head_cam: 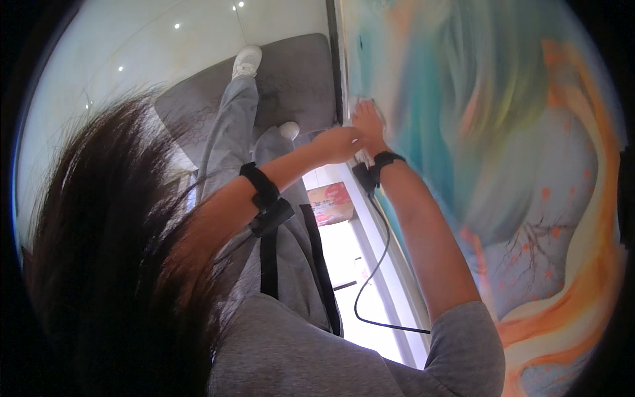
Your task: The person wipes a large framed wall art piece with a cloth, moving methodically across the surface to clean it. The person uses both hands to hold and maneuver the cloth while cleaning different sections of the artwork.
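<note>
Against the painted wall, near its left edge, lies my right hand, fingers pointing away from me. A pale, crumpled piece that looks like cloth shows below the palm, and a whitish edge shows beside the fingers. My left hand reaches across and meets the right hand near its wrist, its fingers curled. A small white spot shows at the left fingertips; whether they hold anything is hidden. Black straps with small black boxes circle both wrists, the left strap and the right strap.
A black cable loops from the right wrist box towards my sleeve. My white shoe stands on a dark grey mat over pale, glossy floor. A red and beige printed box or panel shows beyond the white frame.
</note>
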### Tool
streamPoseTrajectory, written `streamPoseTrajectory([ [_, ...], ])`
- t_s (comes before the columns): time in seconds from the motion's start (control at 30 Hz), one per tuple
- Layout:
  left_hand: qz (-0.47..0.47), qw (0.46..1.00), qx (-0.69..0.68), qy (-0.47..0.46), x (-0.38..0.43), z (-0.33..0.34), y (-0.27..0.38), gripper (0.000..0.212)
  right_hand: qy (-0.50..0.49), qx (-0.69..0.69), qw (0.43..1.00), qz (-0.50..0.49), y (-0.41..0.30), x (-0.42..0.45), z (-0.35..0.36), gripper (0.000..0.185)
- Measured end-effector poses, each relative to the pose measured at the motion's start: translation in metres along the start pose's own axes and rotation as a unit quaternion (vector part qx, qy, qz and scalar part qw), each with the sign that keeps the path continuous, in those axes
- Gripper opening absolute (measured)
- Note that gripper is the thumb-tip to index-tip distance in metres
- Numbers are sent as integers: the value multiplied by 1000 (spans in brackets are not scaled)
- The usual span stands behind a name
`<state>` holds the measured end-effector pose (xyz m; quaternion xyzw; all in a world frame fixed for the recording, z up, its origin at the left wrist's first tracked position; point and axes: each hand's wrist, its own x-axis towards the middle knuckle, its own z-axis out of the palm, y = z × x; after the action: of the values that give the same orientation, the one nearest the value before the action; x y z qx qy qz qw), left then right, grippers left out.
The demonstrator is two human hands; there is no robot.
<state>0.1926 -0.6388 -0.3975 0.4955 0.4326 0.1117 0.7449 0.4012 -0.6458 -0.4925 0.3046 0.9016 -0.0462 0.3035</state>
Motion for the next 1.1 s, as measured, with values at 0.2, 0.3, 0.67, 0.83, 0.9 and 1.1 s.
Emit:
streamPoseTrajectory([
  [0.2,3,998,28,-59,-12,43,-18,40,-118,125,977,124,-52,-106,14,37],
  [0.3,33,999,24,-31,-16,63,-10,39,-96,294,924,223,-61,-142,3,34],
  [0.67,304,918,-33,254,-56,53,62,32,219,325,913,114,-32,-94,-103,40],
  [0.83,317,907,16,277,-70,75,67,26,264,182,944,81,-48,-118,-99,41],
  [0.9,348,897,12,272,-75,91,74,25,264,142,949,99,-57,-138,-91,41],
  [1.1,578,732,211,292,-107,121,152,40,380,86,906,165,-82,-248,-146,40],
])
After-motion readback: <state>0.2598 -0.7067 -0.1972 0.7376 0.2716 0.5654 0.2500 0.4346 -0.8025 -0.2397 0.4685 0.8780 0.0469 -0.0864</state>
